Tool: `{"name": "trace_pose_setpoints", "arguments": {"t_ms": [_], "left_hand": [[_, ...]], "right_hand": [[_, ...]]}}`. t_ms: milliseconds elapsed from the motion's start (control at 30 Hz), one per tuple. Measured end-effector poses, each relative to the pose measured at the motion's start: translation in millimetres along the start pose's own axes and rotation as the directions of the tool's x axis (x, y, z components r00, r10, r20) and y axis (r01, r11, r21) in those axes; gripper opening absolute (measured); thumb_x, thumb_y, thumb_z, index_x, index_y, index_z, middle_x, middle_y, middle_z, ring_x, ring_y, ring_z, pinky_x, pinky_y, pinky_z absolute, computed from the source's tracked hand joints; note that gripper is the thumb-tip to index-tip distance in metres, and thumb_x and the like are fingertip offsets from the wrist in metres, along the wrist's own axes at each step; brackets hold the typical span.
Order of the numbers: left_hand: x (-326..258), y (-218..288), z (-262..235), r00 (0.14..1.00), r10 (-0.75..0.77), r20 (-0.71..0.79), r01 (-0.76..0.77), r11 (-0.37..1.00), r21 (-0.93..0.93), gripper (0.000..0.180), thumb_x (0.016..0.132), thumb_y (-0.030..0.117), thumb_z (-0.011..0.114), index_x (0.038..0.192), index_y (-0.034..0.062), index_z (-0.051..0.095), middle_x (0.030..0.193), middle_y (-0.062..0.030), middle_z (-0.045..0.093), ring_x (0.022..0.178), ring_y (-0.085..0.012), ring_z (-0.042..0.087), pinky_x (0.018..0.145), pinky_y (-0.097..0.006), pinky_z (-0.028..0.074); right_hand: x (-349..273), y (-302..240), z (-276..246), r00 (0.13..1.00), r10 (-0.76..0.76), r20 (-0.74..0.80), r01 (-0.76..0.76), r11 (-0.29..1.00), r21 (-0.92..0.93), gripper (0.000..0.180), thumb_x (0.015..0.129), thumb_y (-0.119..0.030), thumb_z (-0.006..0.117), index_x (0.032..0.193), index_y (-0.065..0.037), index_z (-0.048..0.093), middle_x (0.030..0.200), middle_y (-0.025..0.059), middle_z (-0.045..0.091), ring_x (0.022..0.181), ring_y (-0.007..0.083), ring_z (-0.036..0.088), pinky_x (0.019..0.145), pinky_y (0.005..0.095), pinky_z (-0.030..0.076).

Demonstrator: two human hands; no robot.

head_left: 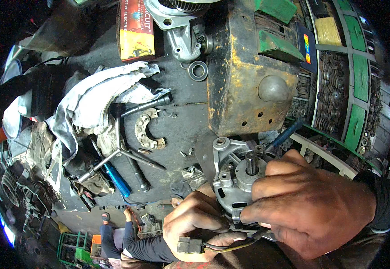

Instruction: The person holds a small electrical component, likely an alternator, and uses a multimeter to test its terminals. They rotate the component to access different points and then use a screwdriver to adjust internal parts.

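Observation:
A silver alternator housing with a splined shaft pointing up rests low in the middle of the view, close to my body. My left hand curls around its lower left edge. A dark plug connector hangs over that hand, its wires running under the housing toward my right hand. My right hand is closed over the housing's right side, fingertips bent in at the near rim; what they pinch is hidden beneath them.
Beyond the housing stands a worn metal block. On the bench lie a bearing, a curved plate, a three-armed wrench, a blue-handled screwdriver and white rags. Parts trays line the right. A person's legs show lower left.

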State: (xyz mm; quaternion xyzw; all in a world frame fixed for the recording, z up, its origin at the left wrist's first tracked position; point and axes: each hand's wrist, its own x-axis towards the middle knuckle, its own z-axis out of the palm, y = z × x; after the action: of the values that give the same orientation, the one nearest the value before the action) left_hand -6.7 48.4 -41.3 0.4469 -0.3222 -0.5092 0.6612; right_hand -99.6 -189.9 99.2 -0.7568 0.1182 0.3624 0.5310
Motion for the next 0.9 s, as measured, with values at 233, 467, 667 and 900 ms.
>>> {"name": "trace_pose_setpoints", "arguments": {"t_ms": [233, 467, 667, 900], "left_hand": [[12.0, -2.4, 8.8, 0.998, -0.058, 0.017, 0.056, 0.994, 0.091, 0.063, 0.062, 0.028, 0.098, 0.114, 0.0024, 0.072, 0.099, -0.0103, 0.069, 0.088, -0.0254, 0.065, 0.081, -0.037, 0.052], [5.2, 6.5, 8.9, 0.999, -0.018, -0.032, 0.021, 0.997, 0.080, 0.057, 0.062, 0.026, 0.098, 0.107, 0.0019, 0.072, 0.090, -0.0106, 0.067, 0.081, -0.0254, 0.063, 0.074, -0.038, 0.050], [-3.8, 8.8, 15.9, 0.984, -0.114, -0.139, 0.114, 0.993, -0.008, 0.034, 0.071, 0.023, 0.091, 0.077, 0.0019, 0.065, 0.069, -0.0106, 0.066, 0.066, -0.0282, 0.067, 0.062, -0.039, 0.051], [-9.2, 28.7, 3.3, 0.969, -0.244, -0.029, 0.246, 0.963, 0.113, 0.045, 0.073, 0.015, 0.093, 0.110, -0.0011, 0.074, 0.095, -0.0137, 0.078, 0.080, -0.0228, 0.075, 0.072, -0.035, 0.060]], "right_hand": [[-11.4, 4.3, 3.9, 0.997, -0.039, -0.072, 0.031, 0.994, -0.106, 0.041, 0.076, -0.017, 0.079, 0.115, -0.006, 0.072, 0.099, 0.0058, 0.061, 0.086, 0.0238, 0.054, 0.080, 0.0398, 0.040], [-48.0, 10.7, 19.8, 0.843, -0.038, -0.536, 0.021, 0.999, -0.037, 0.057, 0.068, -0.033, 0.093, 0.113, -0.005, 0.073, 0.108, 0.0152, 0.066, 0.094, 0.0270, 0.063, 0.082, 0.0408, 0.050], [-62.3, 44.1, 104.9, 0.625, 0.124, -0.770, 0.064, 0.976, 0.209, 0.069, 0.057, -0.030, 0.100, 0.115, -0.005, 0.071, 0.114, 0.0168, 0.066, 0.103, 0.0326, 0.065, 0.088, 0.0434, 0.052], [-42.3, 35.7, 114.6, 0.465, 0.074, -0.882, 0.048, 0.993, 0.109, 0.063, 0.061, -0.034, 0.097, 0.110, -0.005, 0.070, 0.108, 0.0166, 0.060, 0.097, 0.0292, 0.060, 0.084, 0.0406, 0.049]]}}
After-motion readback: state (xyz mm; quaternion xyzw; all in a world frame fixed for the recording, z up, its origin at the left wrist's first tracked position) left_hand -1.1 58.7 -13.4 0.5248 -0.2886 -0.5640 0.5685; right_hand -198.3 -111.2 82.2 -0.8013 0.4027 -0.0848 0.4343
